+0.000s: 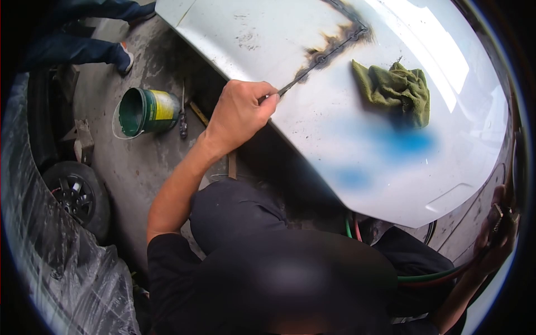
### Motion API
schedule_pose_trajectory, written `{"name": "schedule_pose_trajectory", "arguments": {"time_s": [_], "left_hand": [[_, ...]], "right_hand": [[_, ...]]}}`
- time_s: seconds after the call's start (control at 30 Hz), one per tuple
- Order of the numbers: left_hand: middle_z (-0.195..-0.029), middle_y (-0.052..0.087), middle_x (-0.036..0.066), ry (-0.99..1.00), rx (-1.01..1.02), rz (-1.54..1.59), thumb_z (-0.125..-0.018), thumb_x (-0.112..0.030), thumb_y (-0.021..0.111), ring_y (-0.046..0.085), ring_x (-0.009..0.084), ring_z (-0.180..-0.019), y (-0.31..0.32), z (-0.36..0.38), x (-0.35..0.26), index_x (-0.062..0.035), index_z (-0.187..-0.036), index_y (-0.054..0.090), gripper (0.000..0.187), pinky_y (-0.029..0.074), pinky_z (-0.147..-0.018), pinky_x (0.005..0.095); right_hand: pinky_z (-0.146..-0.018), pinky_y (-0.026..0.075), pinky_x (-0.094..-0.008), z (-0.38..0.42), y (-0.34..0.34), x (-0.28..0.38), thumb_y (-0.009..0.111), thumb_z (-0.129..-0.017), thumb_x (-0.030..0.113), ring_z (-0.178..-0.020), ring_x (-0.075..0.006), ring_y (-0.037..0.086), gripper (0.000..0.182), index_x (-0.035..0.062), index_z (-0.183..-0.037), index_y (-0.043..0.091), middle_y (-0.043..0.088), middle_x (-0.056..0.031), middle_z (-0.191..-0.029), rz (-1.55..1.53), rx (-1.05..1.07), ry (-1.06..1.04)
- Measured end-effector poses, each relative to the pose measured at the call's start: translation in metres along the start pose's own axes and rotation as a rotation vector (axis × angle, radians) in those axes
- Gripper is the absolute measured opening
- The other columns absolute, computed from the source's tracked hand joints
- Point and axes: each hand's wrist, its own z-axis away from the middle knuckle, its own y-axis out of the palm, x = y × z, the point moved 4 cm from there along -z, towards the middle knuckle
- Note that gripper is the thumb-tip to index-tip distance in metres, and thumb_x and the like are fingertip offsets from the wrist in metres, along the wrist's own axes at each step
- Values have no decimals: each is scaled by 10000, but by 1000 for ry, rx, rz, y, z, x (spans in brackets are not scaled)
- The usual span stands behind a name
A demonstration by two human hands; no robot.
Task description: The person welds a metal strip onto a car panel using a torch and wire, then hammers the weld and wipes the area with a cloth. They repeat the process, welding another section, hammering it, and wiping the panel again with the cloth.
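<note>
My left hand [239, 114] is closed at the near edge of a white car hood [262, 47], its thumb and fingers pinching a thin metal rod [286, 88]. The rod runs up toward a dark, scorched seam [336, 44] with brown burn marks. At the far right, in the dim lens edge, my right hand [491, 248] is wrapped around a gas torch [497, 218] with a brass-coloured part. A green hose [430, 277] and a red one lead to it. A crumpled olive cloth [397, 92] lies on the hood beside a blue patch [410, 142].
A green bucket [146, 111] lies tipped on the concrete floor, with a screwdriver [183, 123] close by. A wheel [77, 192] and plastic sheeting [61, 262] are at left. Another person's legs [84, 47] show at upper left. The hood's edge runs diagonally before my knees.
</note>
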Motion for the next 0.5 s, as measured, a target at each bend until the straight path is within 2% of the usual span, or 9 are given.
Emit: {"name": "schedule_pose_trajectory", "arguments": {"time_s": [0.03, 0.07, 0.13, 0.23, 0.3, 0.33, 0.4, 0.43, 0.5], "left_hand": [[-673, 672, 171, 0, -2, 0, -901, -84, 691, 596, 174, -536, -3, -1, 1, 52, -948, 758, 159, 454, -553, 317], [-652, 660, 157, -16, 20, 15, -904, -86, 690, 559, 133, -538, -4, -3, 2, 54, -953, 758, 163, 438, -541, 303], [-632, 648, 142, -31, 42, 30, -907, -87, 689, 521, 93, -540, -3, -4, 4, 56, -959, 758, 167, 422, -529, 289], [-675, 668, 172, 1, 14, -5, -902, -83, 689, 589, 170, -538, 3, -2, 4, 49, -946, 755, 154, 445, -551, 320], [-714, 668, 199, 148, -51, -148, -898, -75, 684, 644, 299, -587, 4, 2, -4, 43, -909, 743, 133, 468, -581, 369], [-714, 668, 199, 148, -50, -149, -898, -75, 684, 644, 299, -587, 6, 3, -6, 43, -909, 743, 133, 468, -581, 369], [-770, 669, 216, 176, -34, -214, -898, -62, 674, 653, 391, -679, 10, 5, -11, 32, -919, 730, 111, 484, -618, 415], [-770, 669, 216, 176, -35, -215, -898, -62, 674, 653, 391, -679, 11, 6, -11, 32, -919, 730, 111, 484, -618, 415], [-779, 665, 213, 214, -26, -266, -907, -62, 671, 650, 391, -686, 15, 10, -12, 46, -951, 717, 126, 487, -626, 427]], "right_hand": [[-628, 575, -159, 0, 9, -1, 384, -1112, 199, -1269, -308, 656, 550, -131, -1548, 318, 435, -338, -1552, -20, 158, 9], [-559, 533, -145, -1, 30, -1, 389, -1111, 225, -1101, -219, 707, 565, -121, -1552, 321, 449, -328, -1546, 139, -180, -25], [-491, 492, -131, 4, 24, 3, 394, -1110, 252, -933, -129, 757, 579, -111, -1556, 324, 464, -318, -1541, 297, -520, -59], [-420, 437, -139, 5, 7, 0, 403, -1099, 293, -656, -6, 674, 602, -79, -1567, 335, 478, -298, -1540, 127, -178, 64], [-410, 442, -149, 6, 13, 0, 411, -1089, 321, -600, -8, 652, 617, -58, -1572, 345, 482, -281, -1545, 127, -212, 77], [-407, 444, -152, 4, 23, 2, 414, -1086, 330, -581, -9, 645, 623, -51, -1573, 348, 483, -275, -1547, 126, -224, 82], [-389, 439, -161, 3, 36, 4, 424, -1081, 333, -533, -17, 626, 624, -44, -1572, 354, 478, -266, -1554, 141, -445, 92], [-383, 437, -163, 4, 32, 4, 427, -1079, 335, -518, -19, 620, 625, -42, -1572, 356, 477, -263, -1556, 145, -518, 95], [-408, 445, -150, 7, 6, -3, 420, -1084, 334, -592, -17, 655, 620, -45, -1571, 356, 467, -255, -1567, 101, -305, 105]]}}
